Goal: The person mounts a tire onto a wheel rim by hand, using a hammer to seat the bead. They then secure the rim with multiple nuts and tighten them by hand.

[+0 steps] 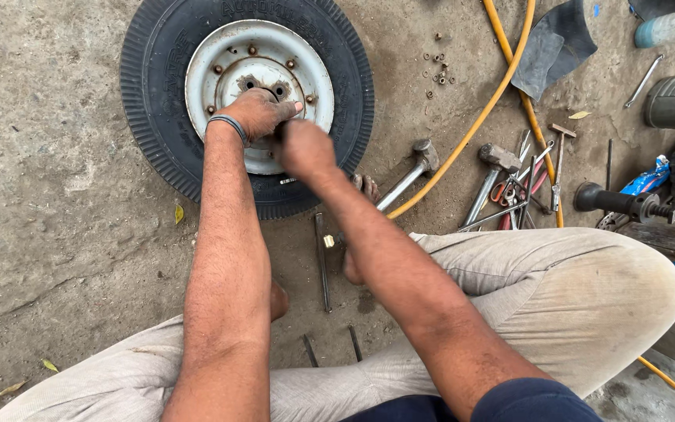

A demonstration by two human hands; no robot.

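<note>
A black tyre point(150, 101) on a worn white steel rim point(220, 55) lies flat on the dirt floor in front of me. My left hand point(258, 113) rests on the rim's centre, a dark band on its wrist. My right hand point(302, 148) is closed into a fist just beside it, over the rim's near edge. What the fingers grip is hidden under the two hands. I sit with my knees spread in pale trousers point(572, 289).
Two hammers point(416, 168) point(490, 168), pliers and thin rods point(521, 184) lie to the right. A yellow hose point(494, 86) curves across the floor. Loose nuts point(437, 69) are scattered behind the tyre. A flat bar point(322, 258) lies between my legs. A black rubber flap point(556, 43) is far right.
</note>
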